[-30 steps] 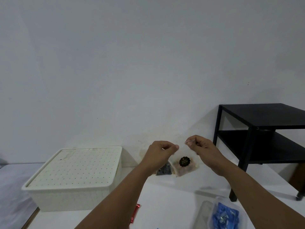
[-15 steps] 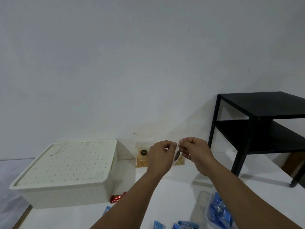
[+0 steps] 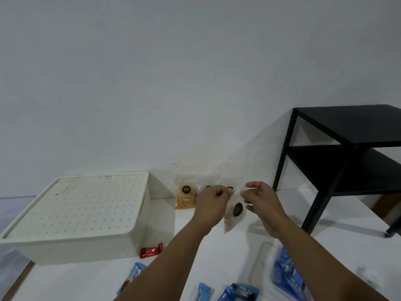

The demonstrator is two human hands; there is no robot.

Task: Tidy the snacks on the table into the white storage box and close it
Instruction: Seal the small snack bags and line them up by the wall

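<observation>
The white storage box (image 3: 71,246) stands at the left of the table with its dotted lid (image 3: 82,205) on. My left hand (image 3: 211,203) and my right hand (image 3: 259,199) each pinch the top of a clear snack bag (image 3: 235,213) with a black round label, holding it up above the table near the wall. A second clear bag of yellow snacks (image 3: 184,197) leans against the wall behind my left hand. A red wrapped candy (image 3: 151,250) lies by the box's front right corner. Blue snack packets (image 3: 237,292) lie along the near edge.
A black two-tier side table (image 3: 351,153) stands at the right against the wall. A clear plastic tub holding blue packets (image 3: 286,272) sits at the near right. The white tabletop (image 3: 217,253) runs between box and tub. A wooden edge shows at bottom left.
My view has tilted down, showing more of the table. Both hands stayed together at the bag's top, and the bag with the black label now hangs lower between them.
</observation>
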